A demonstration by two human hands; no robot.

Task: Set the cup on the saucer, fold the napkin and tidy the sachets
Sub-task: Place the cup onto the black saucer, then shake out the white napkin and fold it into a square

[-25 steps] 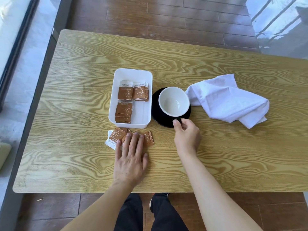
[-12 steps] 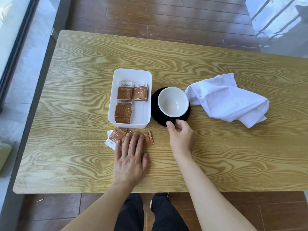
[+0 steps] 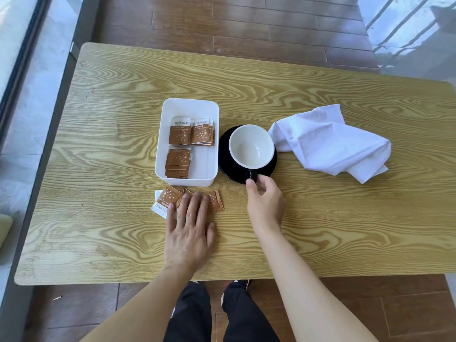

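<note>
A cup [image 3: 251, 146], white inside and black outside, stands on a black saucer [image 3: 225, 159] at the table's middle. My right hand [image 3: 265, 203] pinches the cup's black handle at the near side. A crumpled white napkin [image 3: 328, 141] lies right of the saucer, its edge touching the cup. Several brown sachets [image 3: 190, 141] lie in a white tray [image 3: 212, 109] left of the saucer. More loose sachets [image 3: 169, 197] lie on the table in front of the tray. My left hand [image 3: 188, 230] rests flat on them, fingers spread.
The wooden table [image 3: 123, 119] has its near edge just in front of my arms. A window frame runs along the left side. Dark wooden floor lies beyond the far edge and under the table, where my legs show.
My right hand has slid left a little while holding the handle, turning the cup so the handle points more toward me. My left hand has stayed on the loose sachets.
</note>
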